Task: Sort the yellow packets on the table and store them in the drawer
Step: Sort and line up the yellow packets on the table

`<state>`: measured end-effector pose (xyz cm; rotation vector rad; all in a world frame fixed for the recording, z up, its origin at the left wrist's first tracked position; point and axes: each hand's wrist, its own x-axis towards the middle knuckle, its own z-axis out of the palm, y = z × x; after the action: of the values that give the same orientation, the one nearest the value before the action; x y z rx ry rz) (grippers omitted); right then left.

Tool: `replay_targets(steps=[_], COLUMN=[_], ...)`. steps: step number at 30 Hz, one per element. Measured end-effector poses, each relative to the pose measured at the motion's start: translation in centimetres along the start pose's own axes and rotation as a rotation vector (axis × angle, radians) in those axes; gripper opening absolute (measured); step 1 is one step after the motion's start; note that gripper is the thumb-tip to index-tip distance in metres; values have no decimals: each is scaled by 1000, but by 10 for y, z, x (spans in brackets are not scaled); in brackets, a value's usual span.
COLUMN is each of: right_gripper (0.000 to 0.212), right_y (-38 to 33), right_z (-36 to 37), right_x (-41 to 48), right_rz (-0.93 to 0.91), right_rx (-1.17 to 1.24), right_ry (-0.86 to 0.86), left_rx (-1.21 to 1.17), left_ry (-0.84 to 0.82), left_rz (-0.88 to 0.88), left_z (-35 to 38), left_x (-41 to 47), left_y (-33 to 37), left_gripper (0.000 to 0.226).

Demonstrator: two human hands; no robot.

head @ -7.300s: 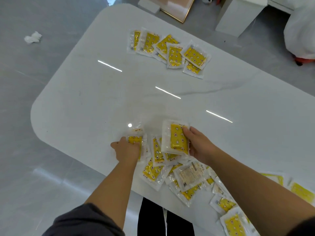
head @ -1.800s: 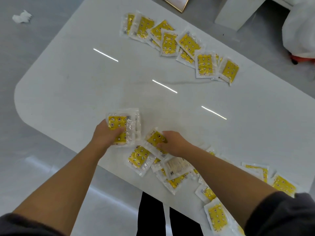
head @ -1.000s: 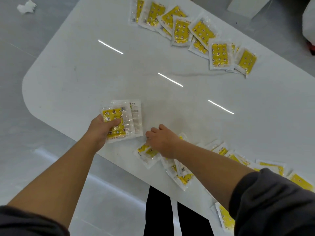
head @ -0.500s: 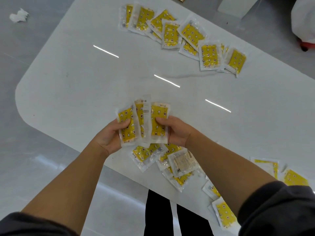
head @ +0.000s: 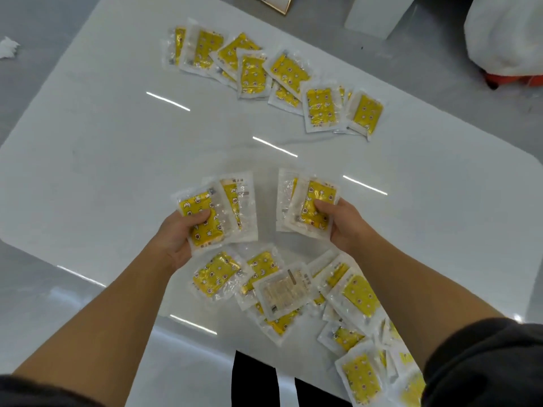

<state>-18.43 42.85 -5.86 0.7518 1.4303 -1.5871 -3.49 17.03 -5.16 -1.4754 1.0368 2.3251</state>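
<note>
White glossy table (head: 88, 160) fills the head view, with grey floor around it. At its near middle the left hand (head: 176, 233) grips a fanned stack (head: 235, 201) of yellow packets, thumb curled over the top one. Just to its right, the right hand (head: 343, 227) grips a second stack (head: 296, 198) the same way; the two stacks do not touch. A loose pile (head: 282, 289) lies on the table nearer than the hands and runs right along the near edge. An overlapping row (head: 264, 71) lies along the far side. A crumpled tissue (head: 7, 47) lies on the floor, far left.
</note>
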Motion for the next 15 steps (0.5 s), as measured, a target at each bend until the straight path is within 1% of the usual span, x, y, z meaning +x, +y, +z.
replay_targets(steps=[2, 4, 10, 12, 15], right_gripper=[33, 35, 37, 33, 27], right_y=[-19, -41, -117, -143, -177], right_z=[-24, -50, -121, -129, -124], right_x=[8, 16, 41, 49, 61], right_rz=[-30, -63, -152, -185, -249], right_rx=[17, 31, -4, -48, -50], right_ry=[67, 128, 291, 307, 267], left_rx=[36, 79, 194, 205, 220], left_ry=[47, 53, 57, 54, 92], left_rz=[34, 62, 147, 199, 289], left_z=[44, 92, 241, 281, 320], left_x=[14, 30, 73, 86, 107], left_y=[-1, -3, -3, 6, 28], left_gripper=[26, 20, 21, 22, 25])
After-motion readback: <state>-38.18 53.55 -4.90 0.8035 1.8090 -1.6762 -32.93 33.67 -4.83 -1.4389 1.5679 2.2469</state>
